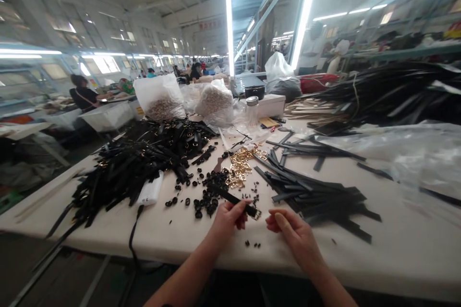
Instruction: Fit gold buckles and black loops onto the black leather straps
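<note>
Black buckled strap [231,196] sits pinched in the left hand [229,217]; just beside its metal buckle [258,214], the right hand [288,228] curls its fingers, whether gripping anything I cannot tell.

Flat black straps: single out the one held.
The flat black strap in the left hand, its metal buckle toward the right hand; others lie on the cream table.

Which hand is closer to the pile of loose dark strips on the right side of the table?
Right. The right hand is beside the near left edge of the dark strips; the left hand is farther left, gripping a buckled black strap.
</note>
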`<state>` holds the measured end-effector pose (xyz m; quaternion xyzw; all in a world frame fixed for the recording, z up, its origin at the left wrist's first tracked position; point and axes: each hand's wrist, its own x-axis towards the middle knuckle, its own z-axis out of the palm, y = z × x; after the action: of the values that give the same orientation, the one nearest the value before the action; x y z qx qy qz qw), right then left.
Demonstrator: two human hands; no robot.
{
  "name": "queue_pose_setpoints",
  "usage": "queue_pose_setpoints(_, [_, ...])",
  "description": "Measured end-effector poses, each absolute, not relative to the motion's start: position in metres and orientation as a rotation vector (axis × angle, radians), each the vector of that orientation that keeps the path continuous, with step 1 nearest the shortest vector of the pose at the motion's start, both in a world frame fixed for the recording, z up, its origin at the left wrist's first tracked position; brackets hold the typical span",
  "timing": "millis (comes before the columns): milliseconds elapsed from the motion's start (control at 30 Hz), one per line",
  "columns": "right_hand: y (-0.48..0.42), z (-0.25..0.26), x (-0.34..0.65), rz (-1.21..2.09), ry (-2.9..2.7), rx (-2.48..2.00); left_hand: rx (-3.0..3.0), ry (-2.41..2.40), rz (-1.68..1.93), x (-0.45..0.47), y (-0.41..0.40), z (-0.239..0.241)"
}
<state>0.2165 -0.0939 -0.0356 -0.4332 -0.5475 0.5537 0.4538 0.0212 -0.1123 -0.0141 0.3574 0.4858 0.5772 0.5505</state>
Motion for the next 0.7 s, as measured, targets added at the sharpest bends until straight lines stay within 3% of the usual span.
queue_pose_setpoints(300, [-0.102, -0.039, 0.207, 1.35, -1.456, -1.029, 0.167, 0.941, 2.083, -0.145, -0.069, 0.068])
queue_pose_setpoints(500, [-0.099, -0.04, 0.207, 1.204, -1.512, -1.023, 0.166, 0.942, 1.842, -0.096, -0.055, 0.049])
queue_pose_setpoints(700, [-0.068, -0.024, 0.246, 0.297, -1.923, -1.261, 0.516, 0.986, 1.449, 0.007, -0.055, 0.006])
